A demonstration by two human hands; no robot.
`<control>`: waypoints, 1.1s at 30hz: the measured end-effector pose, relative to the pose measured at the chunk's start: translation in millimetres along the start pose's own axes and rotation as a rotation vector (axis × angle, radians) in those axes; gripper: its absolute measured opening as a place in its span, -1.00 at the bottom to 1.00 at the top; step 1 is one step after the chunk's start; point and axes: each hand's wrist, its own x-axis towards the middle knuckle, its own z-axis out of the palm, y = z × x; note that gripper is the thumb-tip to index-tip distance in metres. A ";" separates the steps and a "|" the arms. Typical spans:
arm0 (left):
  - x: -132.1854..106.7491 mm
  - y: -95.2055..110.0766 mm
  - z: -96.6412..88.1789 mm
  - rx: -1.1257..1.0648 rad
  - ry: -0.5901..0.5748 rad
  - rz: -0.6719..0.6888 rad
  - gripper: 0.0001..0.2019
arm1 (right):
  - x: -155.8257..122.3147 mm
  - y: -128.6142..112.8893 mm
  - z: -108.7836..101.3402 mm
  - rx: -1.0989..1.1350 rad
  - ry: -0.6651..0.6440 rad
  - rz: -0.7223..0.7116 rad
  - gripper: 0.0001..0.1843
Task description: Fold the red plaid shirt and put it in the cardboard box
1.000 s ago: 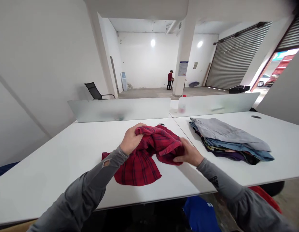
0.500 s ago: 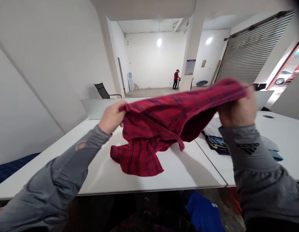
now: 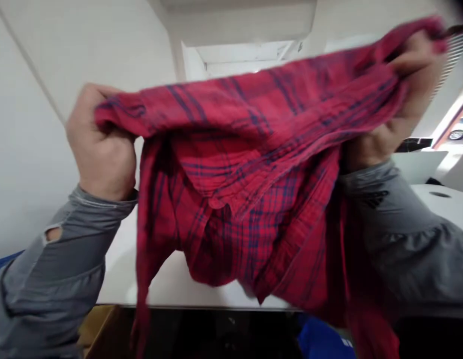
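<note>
A red plaid shirt (image 3: 249, 169) with dark blue stripes hangs stretched in the air in front of me, well above the white table (image 3: 171, 286). My left hand (image 3: 100, 147) is closed in a fist on its left edge. My right hand (image 3: 401, 104) is raised higher at the upper right and is closed on the shirt's other edge. The cloth droops in folds between the two hands and hides most of the table and the room behind. Both arms wear grey sleeves.
A second white table (image 3: 440, 199) with a round cable hole shows at the right, with a frosted divider panel (image 3: 418, 164) behind it. Something blue (image 3: 321, 341) lies on the floor under the table edge. A white wall fills the left.
Both hands have lifted the shirt from the table into the air and pulled it apart sideways. It now hangs spread between them, closer to the camera, hiding the pile of clothes.
</note>
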 end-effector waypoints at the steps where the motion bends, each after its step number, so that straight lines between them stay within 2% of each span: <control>1: -3.4 -10.0 5.2 0.024 -0.010 0.019 -0.74 | -4.1 10.6 11.0 -0.037 0.053 -0.052 -0.73; 3: -10.0 -36.5 23.7 0.050 -0.047 -0.004 -0.72 | -16.8 37.6 32.1 -0.110 0.106 -0.080 -0.81; 7: -20.6 -107.5 90.1 0.149 -0.193 -0.112 -0.64 | -53.9 116.1 75.8 -0.228 -0.018 0.079 -0.79; 10: -39.1 -158.7 139.7 0.213 -0.442 -0.217 -0.51 | -90.3 173.2 103.6 -0.322 -0.250 0.323 -0.71; 12: -65.6 -184.5 153.0 0.273 -0.589 -0.358 -0.41 | -122.6 192.0 110.6 -0.389 -0.465 0.525 -0.66; 13: -83.6 -194.0 150.7 0.313 -0.643 -0.434 -0.40 | -141.4 193.1 108.2 -0.414 -0.550 0.601 -0.64; 15: -126.9 -206.1 127.6 0.388 -0.736 -0.545 -0.46 | -182.8 178.1 89.6 -0.444 -0.633 0.675 -0.62; 17: -175.7 -211.4 85.3 0.423 -0.834 -0.543 -0.54 | -225.9 143.8 54.6 -0.458 -0.672 0.714 -0.66; 20: -244.1 -210.5 13.2 0.515 -0.916 -0.634 -0.44 | -282.3 70.8 -9.5 -0.441 -0.836 0.890 -0.73; 22: -274.6 -202.0 -22.6 0.530 -0.988 -0.742 -0.33 | -306.4 19.2 -45.1 -0.376 -0.927 1.075 -0.64; 23: -283.6 -195.4 -34.1 0.508 -1.018 -0.765 -0.30 | -313.7 -4.6 -57.9 -0.329 -0.938 1.161 -0.59; 25: -290.9 -180.8 -44.2 0.389 -1.075 -0.729 -0.30 | -321.2 -44.9 -72.1 -0.212 -0.946 1.268 -0.54; 26: -290.8 -174.7 -44.0 0.311 -1.096 -0.690 -0.33 | -323.2 -60.7 -73.6 -0.162 -0.953 1.273 -0.48; 28: -287.9 -167.8 -38.0 0.175 -1.110 -0.654 -0.40 | -327.8 -84.3 -68.1 -0.112 -0.966 1.181 -0.27; 29: -286.0 -166.8 -34.2 0.132 -1.083 -0.687 -0.43 | -331.1 -92.4 -62.8 -0.110 -0.958 1.108 -0.23; 31: -282.0 -166.3 -28.6 0.049 -0.949 -0.879 -0.49 | -338.7 -102.1 -51.9 -0.118 -0.867 1.001 -0.44; 33: -276.1 -163.7 -26.9 -0.050 -0.791 -1.079 -0.53 | -343.9 -103.6 -45.5 -0.090 -0.729 1.057 -0.70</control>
